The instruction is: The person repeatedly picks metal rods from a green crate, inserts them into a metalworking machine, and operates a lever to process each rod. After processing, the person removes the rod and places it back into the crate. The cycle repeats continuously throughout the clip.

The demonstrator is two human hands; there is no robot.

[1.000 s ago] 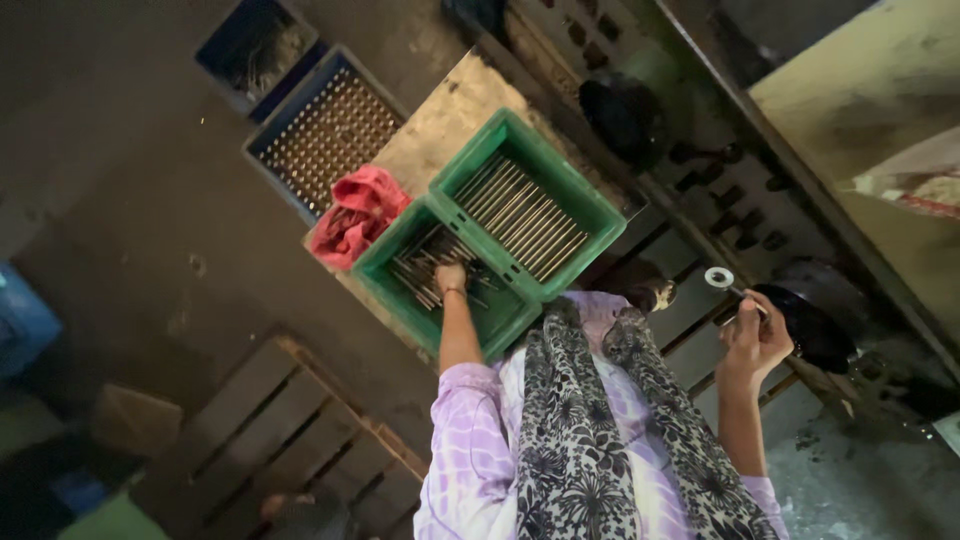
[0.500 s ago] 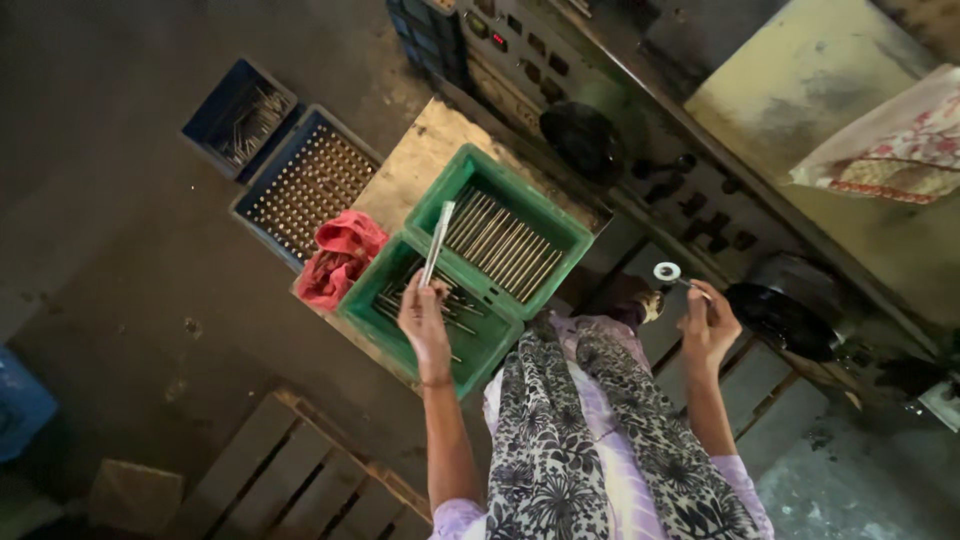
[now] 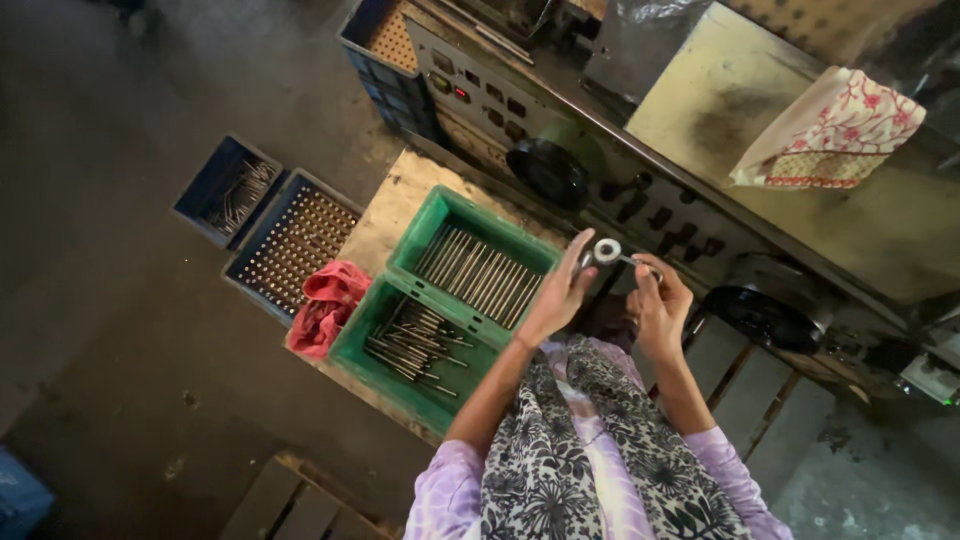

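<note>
- A small metal ring [image 3: 607, 250] sits between the two hands, held up in front of the grey machine [image 3: 640, 160] and just right of the green crates.
- The left hand [image 3: 560, 295] reaches to the ring, its fingers [image 3: 584, 252] closed against the ring's left edge; whether a thin rod is pinched there too is too small to tell.
- The right hand [image 3: 655, 300] has its fingers together on a slim metal piece that meets the ring from the right.
- To do this well, I judge both hands should stay close to the body and level, so ring and slim piece line up straight before any push; a light, steady pinch seems safer than a hard squeeze.
- Left of the ring, the upper green crate [image 3: 480, 270] holds long rods laid in a row; the lower green crate [image 3: 415, 345] holds shorter, scattered rods.
- Both crates rest on a wooden bench [image 3: 385, 205].
- A red cloth [image 3: 325, 305] lies at the crates' left side.
- Further left of the crates, two blue trays [image 3: 270, 225] stand on the floor.
- A patterned cloth [image 3: 830, 130] lies on the machine top, well right of the ring.
</note>
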